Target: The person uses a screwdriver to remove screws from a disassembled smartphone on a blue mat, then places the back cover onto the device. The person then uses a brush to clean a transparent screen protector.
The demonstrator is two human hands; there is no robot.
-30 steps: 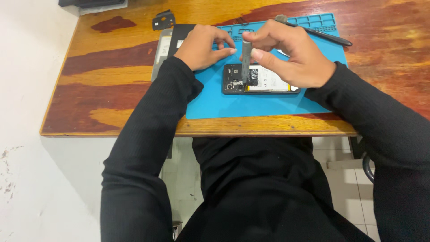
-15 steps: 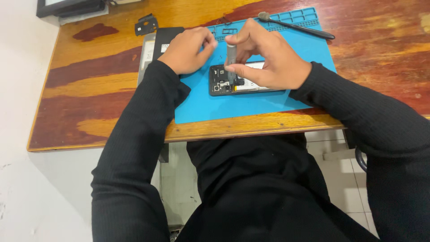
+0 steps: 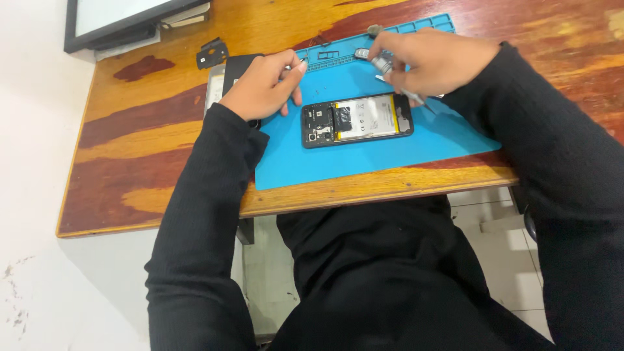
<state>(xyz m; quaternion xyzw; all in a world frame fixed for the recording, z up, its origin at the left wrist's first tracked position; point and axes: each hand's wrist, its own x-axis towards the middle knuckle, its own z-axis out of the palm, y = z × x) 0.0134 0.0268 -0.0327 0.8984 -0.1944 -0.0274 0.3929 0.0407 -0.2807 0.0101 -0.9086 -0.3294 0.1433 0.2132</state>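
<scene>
An opened smartphone (image 3: 356, 119) with its back off lies on a blue work mat (image 3: 364, 159), its battery and circuit board showing. My right hand (image 3: 434, 62) hovers just above the phone's right end and grips a slim metal screwdriver (image 3: 396, 81) that points down toward the mat. My left hand (image 3: 263, 84) rests at the mat's left edge, left of the phone, fingers curled, with a thin tool tip showing at the fingertips. Both arms wear black sleeves.
The mat lies on a reddish wooden table (image 3: 149, 149). A dark phone back cover (image 3: 237, 68) sits under my left wrist, a small black part (image 3: 212, 53) lies further back, and a framed screen (image 3: 123, 19) stands at the far left corner. White tiled floor shows below.
My right hand has lifted off the phone and shifted right with the screwdriver, uncovering the phone. My left hand has drawn back to the left. The camera view has shifted.
</scene>
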